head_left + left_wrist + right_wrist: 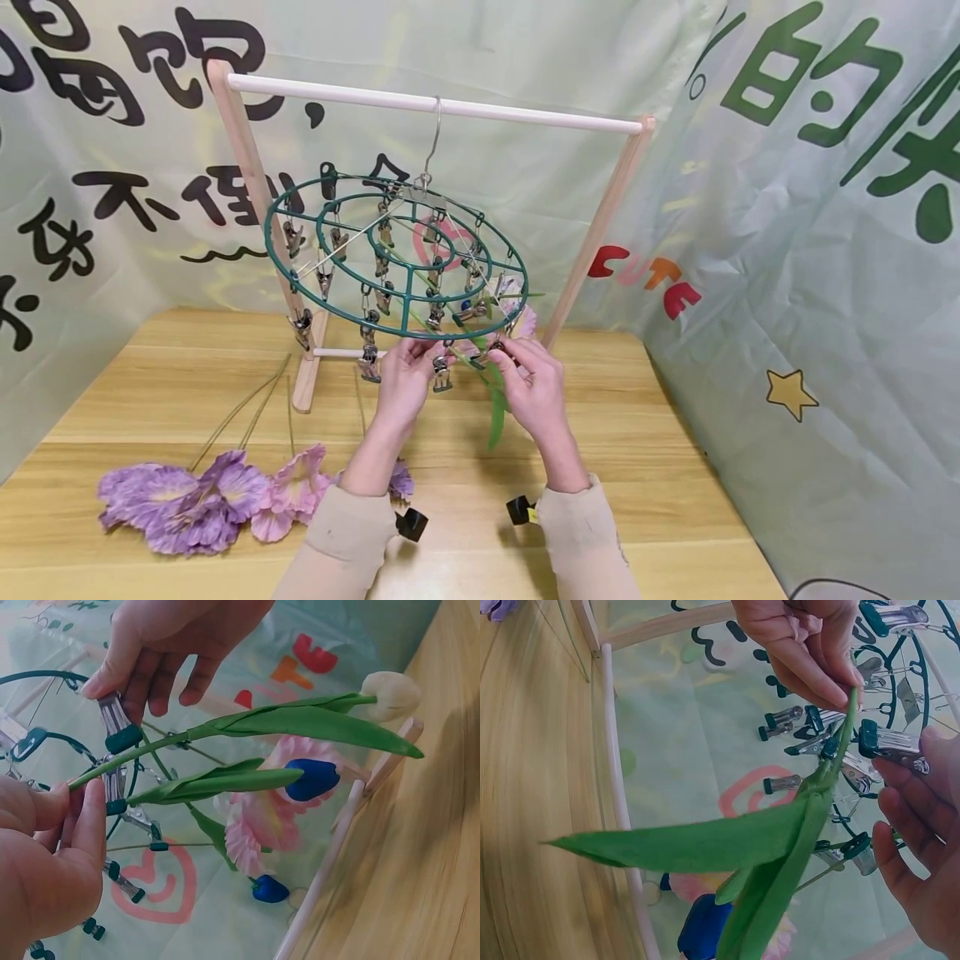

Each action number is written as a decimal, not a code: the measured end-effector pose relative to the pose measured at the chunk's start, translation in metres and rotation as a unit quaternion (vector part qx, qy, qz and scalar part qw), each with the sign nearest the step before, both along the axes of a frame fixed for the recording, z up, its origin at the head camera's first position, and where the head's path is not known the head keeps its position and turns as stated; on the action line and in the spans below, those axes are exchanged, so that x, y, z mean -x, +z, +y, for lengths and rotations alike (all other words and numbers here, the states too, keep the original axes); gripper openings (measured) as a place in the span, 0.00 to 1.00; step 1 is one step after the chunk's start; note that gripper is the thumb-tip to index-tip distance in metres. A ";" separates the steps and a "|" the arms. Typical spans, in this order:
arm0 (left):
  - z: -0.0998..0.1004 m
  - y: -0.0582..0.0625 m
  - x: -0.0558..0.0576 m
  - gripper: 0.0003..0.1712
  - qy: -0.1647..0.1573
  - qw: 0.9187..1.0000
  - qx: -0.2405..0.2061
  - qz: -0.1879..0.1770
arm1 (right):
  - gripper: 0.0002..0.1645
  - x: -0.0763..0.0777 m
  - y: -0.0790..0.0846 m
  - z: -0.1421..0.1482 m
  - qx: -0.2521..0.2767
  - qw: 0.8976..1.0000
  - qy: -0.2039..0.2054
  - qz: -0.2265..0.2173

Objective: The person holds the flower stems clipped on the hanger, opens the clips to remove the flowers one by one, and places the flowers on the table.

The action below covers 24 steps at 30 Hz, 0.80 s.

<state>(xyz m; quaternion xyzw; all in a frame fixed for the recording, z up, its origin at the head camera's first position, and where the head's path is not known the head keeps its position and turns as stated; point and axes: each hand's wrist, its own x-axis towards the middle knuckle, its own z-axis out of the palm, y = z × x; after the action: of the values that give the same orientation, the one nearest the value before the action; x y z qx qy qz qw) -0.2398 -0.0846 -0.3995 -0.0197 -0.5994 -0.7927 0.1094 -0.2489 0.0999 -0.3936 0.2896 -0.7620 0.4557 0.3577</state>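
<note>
A round green clip hanger (406,312) hangs tilted, with metal clips dangling from its rings. Just under its front rim, my left hand (405,379) pinches the thin stem of an artificial white tulip (394,696) with long green leaves. My right hand (534,383) pinches a metal clip (889,742) with dark green tips between thumb and fingers, close beside that stem. Whether the clip's mouth is spread cannot be told. Around them, a blue tulip (313,780) and a pink ruffled flower (262,814) hang on the hanger, partly behind the white tulip's leaves.
A wooden stand with a white top rod (525,112) bears the hanger by its hook. On the wooden table (675,500), purple flowers (187,500) and a pink flower (292,492) lie at the front left, stems pointing back. Printed cloth surrounds the table behind and at the sides.
</note>
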 end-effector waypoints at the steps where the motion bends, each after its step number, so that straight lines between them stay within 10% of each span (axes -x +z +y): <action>1: -0.001 0.000 0.000 0.08 0.003 1.000 0.006 -0.001 | 0.13 0.000 0.000 0.000 0.003 1.000 0.001 0.002; 14: -0.008 -0.004 -0.001 0.11 -0.021 0.999 0.002 -0.031 | 0.08 0.001 0.001 0.004 0.022 0.999 0.004 -0.028; 24: -0.021 0.016 0.007 0.09 -0.072 0.996 0.021 -0.044 | 0.10 0.002 0.005 0.014 0.029 0.992 -0.011 -0.120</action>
<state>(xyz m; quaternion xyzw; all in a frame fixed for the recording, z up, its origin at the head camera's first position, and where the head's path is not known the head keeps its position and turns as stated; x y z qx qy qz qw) -0.2466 -0.1057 -0.3836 -0.0301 -0.6169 -0.7860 0.0255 -0.2513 0.1143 -0.3887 0.2139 -0.7893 0.5048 0.2765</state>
